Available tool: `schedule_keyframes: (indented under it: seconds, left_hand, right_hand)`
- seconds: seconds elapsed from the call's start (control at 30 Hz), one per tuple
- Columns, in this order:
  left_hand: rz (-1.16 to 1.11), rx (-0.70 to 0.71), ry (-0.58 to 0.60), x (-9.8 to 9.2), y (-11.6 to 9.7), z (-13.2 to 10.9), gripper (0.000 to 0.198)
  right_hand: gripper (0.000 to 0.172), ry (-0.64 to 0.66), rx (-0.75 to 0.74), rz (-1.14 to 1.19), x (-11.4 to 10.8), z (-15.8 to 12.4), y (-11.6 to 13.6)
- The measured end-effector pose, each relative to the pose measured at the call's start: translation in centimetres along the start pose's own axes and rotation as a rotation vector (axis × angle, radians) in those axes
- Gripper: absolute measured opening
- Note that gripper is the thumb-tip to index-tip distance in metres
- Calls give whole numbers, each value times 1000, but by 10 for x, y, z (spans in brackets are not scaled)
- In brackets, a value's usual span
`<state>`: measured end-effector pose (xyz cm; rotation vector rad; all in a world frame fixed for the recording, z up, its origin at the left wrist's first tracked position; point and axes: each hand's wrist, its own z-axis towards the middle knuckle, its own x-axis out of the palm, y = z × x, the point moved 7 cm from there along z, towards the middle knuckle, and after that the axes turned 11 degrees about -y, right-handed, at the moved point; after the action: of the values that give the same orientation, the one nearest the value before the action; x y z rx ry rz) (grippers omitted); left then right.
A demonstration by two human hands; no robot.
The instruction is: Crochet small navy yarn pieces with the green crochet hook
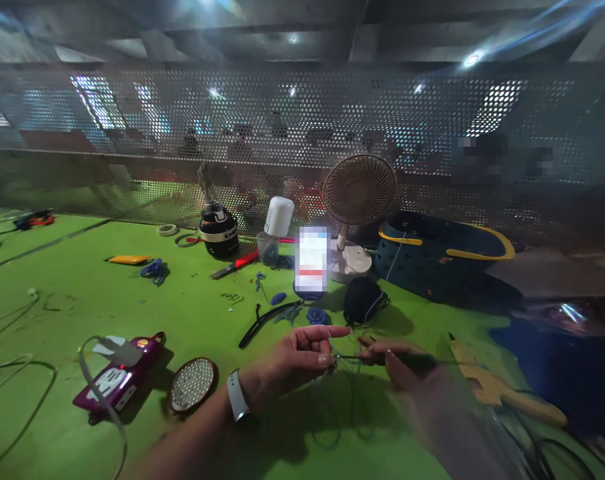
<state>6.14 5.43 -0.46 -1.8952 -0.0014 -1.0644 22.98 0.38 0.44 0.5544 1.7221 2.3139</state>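
Note:
Near the front middle of the green table, my left hand (307,353) pinches pale blue yarn (332,348) between thumb and fingers, its index finger stretched to the right. My right hand (389,353) is closed on a thin crochet hook (351,357), whose tip meets the yarn at my left fingertips. Loose strands hang below both hands. A dark ball of yarn (363,300) lies just beyond them, beside a small blue crocheted piece (318,315).
A lit phone (311,260) stands before a fan (359,190). Behind to the right is a dark basket (432,257); a yellow tool (497,383) lies right. At left are a purple power bank (127,377), a round brush (193,385), a knife (237,263) and cables.

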Motion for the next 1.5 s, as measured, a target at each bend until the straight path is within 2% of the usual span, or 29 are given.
schedule_keyframes:
  seconds: [0.1, 0.17, 0.2, 0.27, 0.37, 0.47, 0.6, 0.67, 0.87, 1.0, 1.07, 1.13, 1.2, 1.3, 1.37, 1.4, 1.43, 1.5]
  left_hand:
    - [67, 56, -58, 4, -3, -3, 55]
    - [133, 116, -112, 6, -4, -4, 54]
    - [164, 145, -140, 6, -3, -4, 55]
    - [210, 212, -196, 5, 0, -4, 58]
    - [255, 321, -287, 1, 3, -3, 63]
    - [200, 334, -359, -3, 10, -2, 65]
    - [10, 236, -301, 0, 22, 1, 63]
    - [-59, 188, -236, 2, 26, 3, 59]
    - [-121, 48, -74, 2, 25, 5, 59]
    - [-91, -11, -29, -2, 17, 5, 57]
    - [-58, -24, -4, -2, 14, 4, 57]
    - [-28, -29, 16, -1, 13, 2, 57]
    - [-2, -35, 27, 0, 12, 1, 56]
    - [25, -31, 24, 4, 13, -1, 53]
    - [25, -15, -4, 5, 13, 0, 51]
    - [20, 0, -25, 5, 13, 0, 51]
    - [13, 20, -47, 6, 12, 0, 52]
    - [1, 63, -82, 6, 12, 0, 55]
  right_hand:
    - [18, -27, 269, 172, 7, -6, -32]
    - [18, -51, 312, 207, 13, -10, -40]
    - [18, -80, 282, 197, 15, -11, -39]
    - [14, -114, 175, 124, 16, -13, -26]
    - [11, -48, -330, -317, 24, -19, 19]
    - [15, -6, -517, -405, 26, -23, 35]
    - [23, 48, -898, -517, 30, -37, 44]
    - [25, 59, -971, -560, 30, -39, 44]
    - [27, 218, -857, -508, 28, -27, 40]
    - [19, 307, -658, -374, 27, -12, 42]
    - [19, 325, -605, -341, 24, -9, 47]
    - [16, 293, -516, -316, 18, -4, 48]
    - [10, 204, -325, -239, 8, 3, 37]
    - [11, 63, 12, -19, -4, 8, 4]
    - [16, 57, 177, 114, 2, 5, -17]
    - [17, 60, 218, 145, 6, 2, -24]
    - [18, 58, 188, 162, 10, 0, -24]
    - [15, 8, 18, 23, 12, -5, -16]
